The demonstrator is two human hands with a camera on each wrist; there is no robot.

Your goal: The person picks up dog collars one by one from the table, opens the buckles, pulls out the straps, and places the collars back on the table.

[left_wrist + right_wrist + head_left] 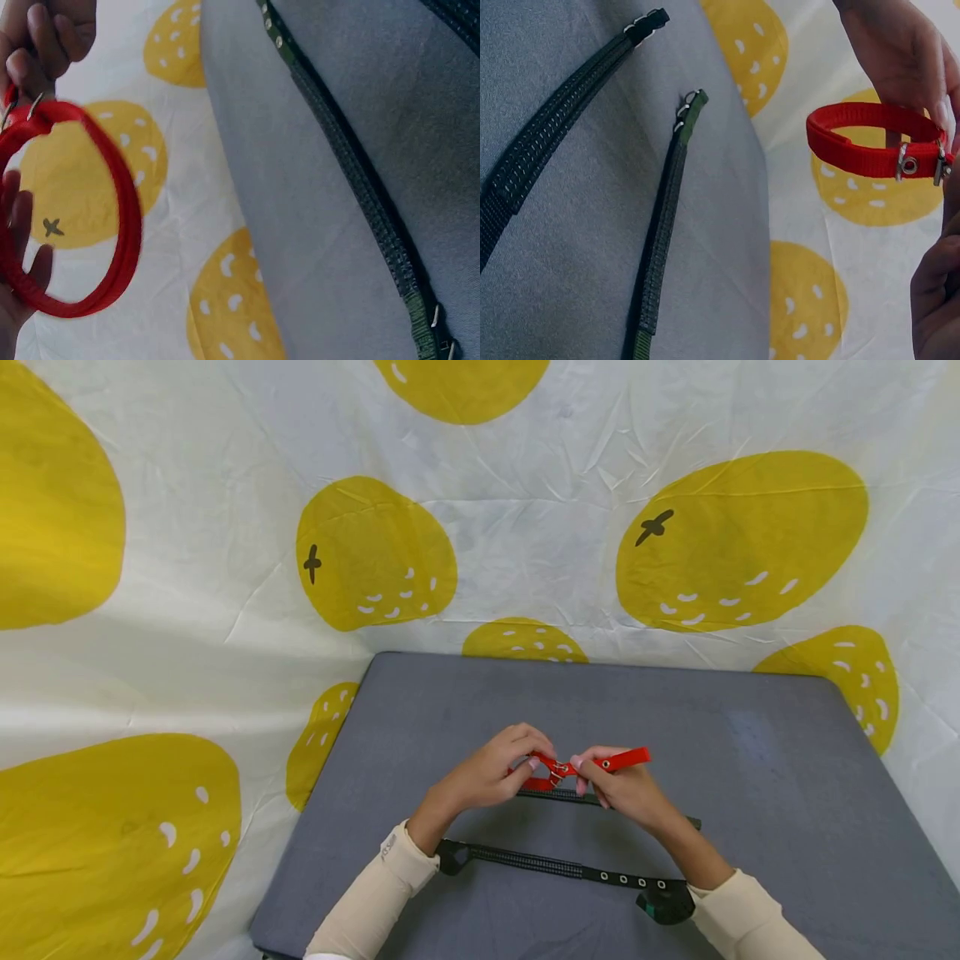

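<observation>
A red collar [536, 784] is held up over the table between my two hands, bent into a loop. Its metal buckle [940, 163] and ring [901, 160] show at the join, where the strap runs through. My left hand [491, 768] holds the loop left of the buckle, thumb and fingers on the band. On the other side, my right hand [626, 789] pinches the strap's free end [630, 759], whose tip sticks out to the right past the fingers. Eyelets show along the red strap.
Two dark collars lie stretched out on the grey table [420, 718]: a nearer black one [525, 860] with eyelets and a farther one [667, 217] with green ends. Dark objects sit below both wrists. White cloth [525, 543] with yellow fruit prints hangs behind and at left.
</observation>
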